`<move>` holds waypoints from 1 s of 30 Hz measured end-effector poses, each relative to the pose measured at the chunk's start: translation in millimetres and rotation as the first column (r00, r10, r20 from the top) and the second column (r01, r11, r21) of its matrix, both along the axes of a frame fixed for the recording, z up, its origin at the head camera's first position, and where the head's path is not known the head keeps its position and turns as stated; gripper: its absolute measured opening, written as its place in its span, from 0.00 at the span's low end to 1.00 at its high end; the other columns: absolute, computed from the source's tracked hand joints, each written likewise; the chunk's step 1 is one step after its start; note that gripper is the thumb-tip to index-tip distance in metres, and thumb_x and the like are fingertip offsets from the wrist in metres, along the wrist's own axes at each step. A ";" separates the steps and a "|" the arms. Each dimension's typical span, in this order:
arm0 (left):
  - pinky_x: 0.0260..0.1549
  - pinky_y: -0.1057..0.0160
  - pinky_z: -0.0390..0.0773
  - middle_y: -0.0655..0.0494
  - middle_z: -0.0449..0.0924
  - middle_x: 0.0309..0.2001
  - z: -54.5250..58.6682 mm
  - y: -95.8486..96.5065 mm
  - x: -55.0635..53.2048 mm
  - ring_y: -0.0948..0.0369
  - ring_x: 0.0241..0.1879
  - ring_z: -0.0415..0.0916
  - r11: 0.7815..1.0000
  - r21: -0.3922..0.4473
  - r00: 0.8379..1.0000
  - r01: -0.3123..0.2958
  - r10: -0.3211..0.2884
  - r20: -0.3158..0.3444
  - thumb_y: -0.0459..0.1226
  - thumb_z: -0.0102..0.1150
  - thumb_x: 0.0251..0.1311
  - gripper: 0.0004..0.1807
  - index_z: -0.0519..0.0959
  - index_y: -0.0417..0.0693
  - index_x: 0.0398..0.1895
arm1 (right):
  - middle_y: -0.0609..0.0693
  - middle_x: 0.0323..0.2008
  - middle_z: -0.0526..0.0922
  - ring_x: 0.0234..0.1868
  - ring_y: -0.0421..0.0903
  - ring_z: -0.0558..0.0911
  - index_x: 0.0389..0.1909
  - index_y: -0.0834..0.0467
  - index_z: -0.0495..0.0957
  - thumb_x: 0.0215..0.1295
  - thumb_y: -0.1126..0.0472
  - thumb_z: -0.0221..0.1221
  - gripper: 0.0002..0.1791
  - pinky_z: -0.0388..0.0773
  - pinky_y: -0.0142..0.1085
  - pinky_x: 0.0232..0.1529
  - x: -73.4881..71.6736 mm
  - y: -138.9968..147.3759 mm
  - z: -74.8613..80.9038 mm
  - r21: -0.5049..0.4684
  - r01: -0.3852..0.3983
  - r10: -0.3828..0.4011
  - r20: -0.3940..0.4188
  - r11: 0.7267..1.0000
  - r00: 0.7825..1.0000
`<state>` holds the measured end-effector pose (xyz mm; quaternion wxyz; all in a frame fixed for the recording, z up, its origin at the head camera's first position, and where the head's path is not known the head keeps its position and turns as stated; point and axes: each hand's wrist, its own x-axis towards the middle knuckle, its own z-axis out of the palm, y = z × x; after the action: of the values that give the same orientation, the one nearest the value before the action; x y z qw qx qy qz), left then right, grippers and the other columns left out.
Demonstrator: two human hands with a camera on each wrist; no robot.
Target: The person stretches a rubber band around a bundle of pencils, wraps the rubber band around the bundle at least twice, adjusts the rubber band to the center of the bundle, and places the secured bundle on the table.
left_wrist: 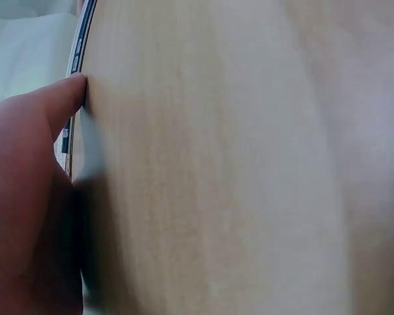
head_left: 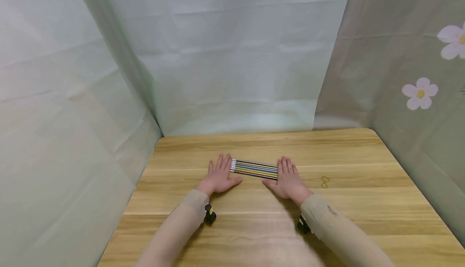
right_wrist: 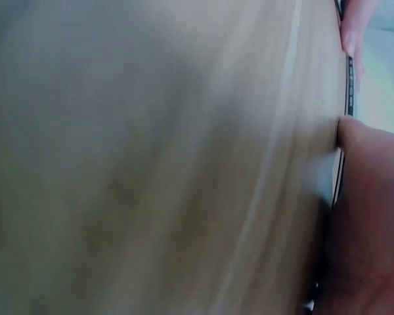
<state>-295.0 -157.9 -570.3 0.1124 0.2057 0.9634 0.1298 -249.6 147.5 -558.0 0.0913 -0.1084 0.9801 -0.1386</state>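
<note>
Several pencils (head_left: 255,169) in dark, yellow, blue and white lie side by side in a flat row on the wooden table, their white-tipped ends to the left. Against those ends rests my left hand (head_left: 219,177), palm down with straight fingers and the thumb spread out. My right hand (head_left: 288,180) lies flat at the row's other end, fingers straight, covering the tips there. In the left wrist view, my left thumb (left_wrist: 62,98) overlaps the edge of a dark printed pencil (left_wrist: 84,36). The right wrist view shows my right thumb (right_wrist: 354,134) beside the row.
A thin yellowish rubber band (head_left: 325,182), twisted like a figure eight, lies on the table (head_left: 356,214) to the right of my right hand. Pale cloth curtains (head_left: 239,57) hang behind the table and along both sides.
</note>
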 end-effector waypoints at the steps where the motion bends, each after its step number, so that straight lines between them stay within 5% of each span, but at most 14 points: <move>1: 0.74 0.30 0.24 0.47 0.29 0.88 1.0 0.5 2.3 0.45 0.84 0.20 1.000 -0.002 1.000 -0.002 0.002 0.001 0.78 0.41 0.68 0.64 0.36 0.42 0.88 | 0.73 0.83 0.35 0.84 0.68 0.36 0.83 0.73 0.40 0.76 0.23 0.43 0.63 0.40 0.60 0.81 -2.2 0.9 -2.4 0.007 -0.009 0.009 -0.004 1.000 1.000; 13: 0.76 0.34 0.26 0.41 0.25 0.86 17.9 11.8 27.8 0.45 0.85 0.21 0.994 -0.058 0.995 -0.088 0.090 0.031 0.77 0.36 0.70 0.64 0.35 0.36 0.86 | 0.69 0.84 0.29 0.84 0.66 0.33 0.84 0.70 0.35 0.71 0.17 0.41 0.67 0.37 0.59 0.81 -17.7 11.3 -3.0 0.035 -0.113 0.112 0.029 0.993 0.993; 22: 0.77 0.34 0.29 0.41 0.24 0.86 18.5 19.3 37.9 0.45 0.84 0.21 0.989 -0.087 0.993 -0.116 0.118 0.017 0.76 0.36 0.71 0.63 0.34 0.36 0.86 | 0.72 0.83 0.32 0.84 0.67 0.34 0.83 0.73 0.37 0.73 0.20 0.44 0.66 0.36 0.59 0.81 -10.7 12.5 12.2 0.024 -0.141 0.140 0.030 0.990 0.990; 30: 0.76 0.33 0.26 0.41 0.23 0.86 15.8 19.5 42.2 0.45 0.84 0.20 0.990 -0.082 0.992 -0.118 0.121 0.024 0.77 0.36 0.69 0.64 0.35 0.36 0.86 | 0.68 0.84 0.29 0.84 0.64 0.31 0.84 0.69 0.34 0.71 0.17 0.42 0.67 0.35 0.58 0.81 -17.5 17.5 -1.3 0.023 -0.139 0.138 0.036 0.990 0.990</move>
<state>-252.8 -138.4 -554.5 0.1267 0.1410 0.9767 0.1003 -267.1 165.0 -559.3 0.1187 -0.1728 0.9702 -0.1213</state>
